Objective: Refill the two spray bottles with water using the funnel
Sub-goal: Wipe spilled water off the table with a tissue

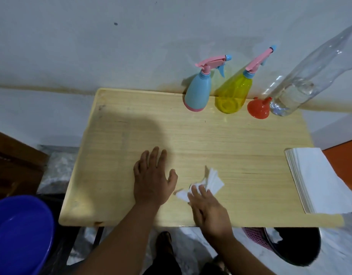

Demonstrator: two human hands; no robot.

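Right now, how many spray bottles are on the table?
2: the blue spray bottle stands at the table's far edge by the wall; the yellow spray bottle is just right of it, beside the orange funnel.

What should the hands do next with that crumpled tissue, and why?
Probably the right hand should finish wiping with the tissue and drop it aside. Both spray bottles, blue and yellow, have their tops on beside the funnel, so the filling looks done. The left hand lies flat on the table.
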